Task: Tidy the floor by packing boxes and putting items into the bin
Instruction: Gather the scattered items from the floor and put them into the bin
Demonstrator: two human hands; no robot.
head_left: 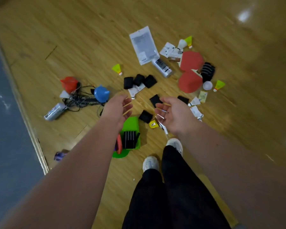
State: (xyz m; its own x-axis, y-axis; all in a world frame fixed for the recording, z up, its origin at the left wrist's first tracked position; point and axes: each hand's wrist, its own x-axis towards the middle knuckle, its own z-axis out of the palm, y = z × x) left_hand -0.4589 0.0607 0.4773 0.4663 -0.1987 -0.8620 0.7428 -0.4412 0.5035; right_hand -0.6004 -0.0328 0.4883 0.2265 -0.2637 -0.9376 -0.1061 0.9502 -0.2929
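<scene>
Cluttered wooden floor (73, 38) | left hand (117, 106) fingers loosely spread, empty | right hand (173, 114) likewise | white pouch (143, 45), silver can (163, 67): label print blurred, unreadable

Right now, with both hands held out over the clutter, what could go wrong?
The tangled cables touch the blue piece, so lifting either may drag both. The small yellow item lies just ahead of the front shoe; a step could crush it. The silver can near the paddles could roll.
</scene>
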